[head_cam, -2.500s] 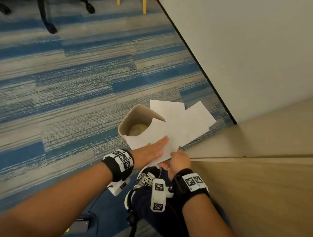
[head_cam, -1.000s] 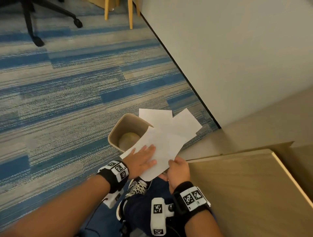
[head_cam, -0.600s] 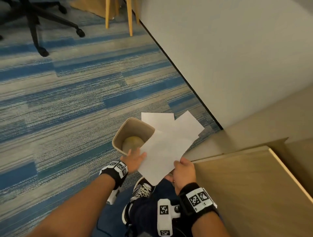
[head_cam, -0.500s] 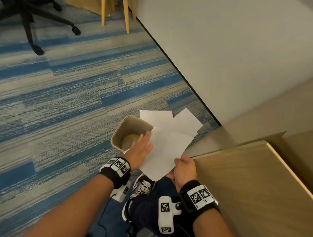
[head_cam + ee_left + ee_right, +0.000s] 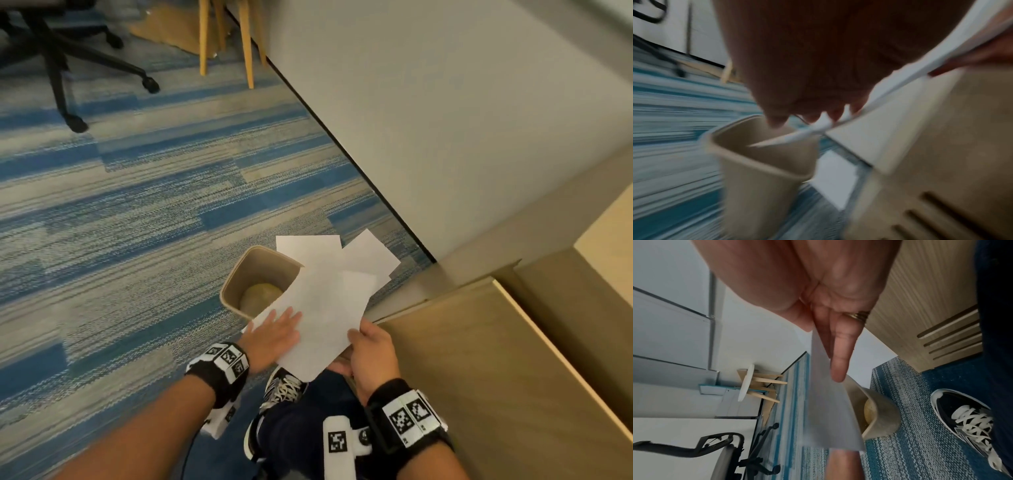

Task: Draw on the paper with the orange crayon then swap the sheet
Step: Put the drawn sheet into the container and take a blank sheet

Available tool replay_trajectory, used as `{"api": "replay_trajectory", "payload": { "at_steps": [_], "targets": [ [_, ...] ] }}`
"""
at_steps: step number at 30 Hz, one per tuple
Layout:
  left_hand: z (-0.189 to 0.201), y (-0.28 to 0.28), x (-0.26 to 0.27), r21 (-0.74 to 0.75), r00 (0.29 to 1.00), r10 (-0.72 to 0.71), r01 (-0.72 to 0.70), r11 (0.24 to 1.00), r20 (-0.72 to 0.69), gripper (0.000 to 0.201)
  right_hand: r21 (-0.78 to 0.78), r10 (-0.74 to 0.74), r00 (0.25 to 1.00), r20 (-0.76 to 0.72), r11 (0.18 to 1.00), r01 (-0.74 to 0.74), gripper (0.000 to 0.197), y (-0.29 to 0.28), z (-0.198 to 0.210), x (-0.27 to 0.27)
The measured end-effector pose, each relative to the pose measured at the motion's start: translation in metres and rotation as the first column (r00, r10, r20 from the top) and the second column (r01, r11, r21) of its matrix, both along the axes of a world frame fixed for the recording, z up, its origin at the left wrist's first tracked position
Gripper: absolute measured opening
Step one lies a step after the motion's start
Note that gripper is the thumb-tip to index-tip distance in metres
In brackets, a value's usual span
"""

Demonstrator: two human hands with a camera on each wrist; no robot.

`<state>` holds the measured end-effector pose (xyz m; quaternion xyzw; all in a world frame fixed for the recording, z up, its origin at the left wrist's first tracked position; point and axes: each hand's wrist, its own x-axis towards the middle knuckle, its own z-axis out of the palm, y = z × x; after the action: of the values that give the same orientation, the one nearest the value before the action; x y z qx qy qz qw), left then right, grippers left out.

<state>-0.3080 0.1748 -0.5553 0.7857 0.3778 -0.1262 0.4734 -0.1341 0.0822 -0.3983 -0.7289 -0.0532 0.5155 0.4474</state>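
A white sheet of paper (image 5: 323,315) hangs over the floor, partly above a tan waste bin (image 5: 239,284). My right hand (image 5: 371,349) pinches the sheet's near right edge between thumb and fingers; the right wrist view shows the paper (image 5: 828,410) under my fingers (image 5: 840,356). My left hand (image 5: 274,334) lies flat with straight fingers on the sheet's near left part. The left wrist view is blurred, with the paper's edge (image 5: 818,128) running over the bin (image 5: 756,170). No orange crayon is in view.
Two more white sheets (image 5: 342,255) lie on the blue striped carpet behind the bin. A crumpled ball (image 5: 260,298) sits inside the bin. A wooden cabinet (image 5: 479,377) stands at right, my shoe (image 5: 282,389) below the sheet, and an office chair base (image 5: 68,68) at far left.
My left hand moved from the bin's rim at the sheet's left edge back onto the sheet and now lies flat on it. My right hand kept its pinch. The view shifted slightly.
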Motion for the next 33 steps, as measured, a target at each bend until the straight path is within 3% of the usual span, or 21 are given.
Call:
{"api": "replay_trajectory", "payload": {
  "at_steps": [1,3,4,7,9,12,16,21,22,25,26,33],
  "targets": [
    [-0.005,0.009,-0.011,-0.094,0.987,0.128,-0.137,0.986,-0.095,0.066,0.002,0.018,1.0,0.002,1.0,-0.018,0.039,-0.002,0.007,0.0],
    [-0.013,0.026,-0.026,-0.2,0.906,0.417,-0.423,0.884,-0.072,0.073,0.016,0.041,0.999,0.018,0.999,-0.042,0.038,-0.009,0.021,0.003],
    [-0.011,0.031,-0.029,-0.257,0.872,0.488,-0.482,0.837,-0.047,0.068,0.027,0.053,0.998,0.035,0.998,-0.054,0.037,-0.011,0.027,0.006],
    [0.031,0.034,-0.021,-0.341,0.801,0.598,-0.554,0.759,0.03,0.051,0.041,0.11,0.988,0.107,0.993,-0.115,0.036,-0.023,0.039,0.014],
    [0.041,0.031,-0.019,-0.461,0.725,0.689,-0.609,0.645,0.007,0.045,0.049,0.171,0.973,0.156,0.982,-0.18,0.035,-0.029,0.05,0.016],
    [0.053,0.031,-0.023,-0.538,0.668,0.744,-0.627,0.563,0.0,0.036,0.071,0.245,0.941,0.235,0.961,-0.267,0.035,-0.037,0.068,0.018],
    [0.07,0.034,-0.023,-0.56,0.593,0.787,-0.599,0.573,0.17,0.023,0.106,0.253,0.886,0.388,0.943,-0.315,0.037,-0.05,0.086,0.022],
    [0.094,0.033,-0.028,-0.549,0.578,0.752,-0.534,0.642,0.318,0.011,0.154,0.215,0.847,0.486,0.933,-0.326,0.036,-0.078,0.115,0.031],
    [0.104,0.032,-0.031,-0.546,0.569,0.746,-0.525,0.653,0.346,0.011,0.16,0.217,0.834,0.508,0.927,-0.339,0.035,-0.084,0.121,0.033],
    [0.134,0.025,-0.037,-0.531,0.54,0.724,-0.497,0.686,0.43,0.043,0.195,0.209,0.795,0.569,0.905,-0.378,0.032,-0.108,0.144,0.036],
    [0.145,0.022,-0.039,-0.525,0.527,0.713,-0.485,0.699,0.462,0.04,0.206,0.203,0.785,0.585,0.899,-0.386,0.032,-0.115,0.153,0.036],
    [0.242,0.005,-0.039,-0.331,0.594,0.494,-0.368,0.869,0.635,0.012,0.312,0.106,0.754,0.648,0.867,-0.39,0.023,-0.167,0.217,0.047]
  ]
}}
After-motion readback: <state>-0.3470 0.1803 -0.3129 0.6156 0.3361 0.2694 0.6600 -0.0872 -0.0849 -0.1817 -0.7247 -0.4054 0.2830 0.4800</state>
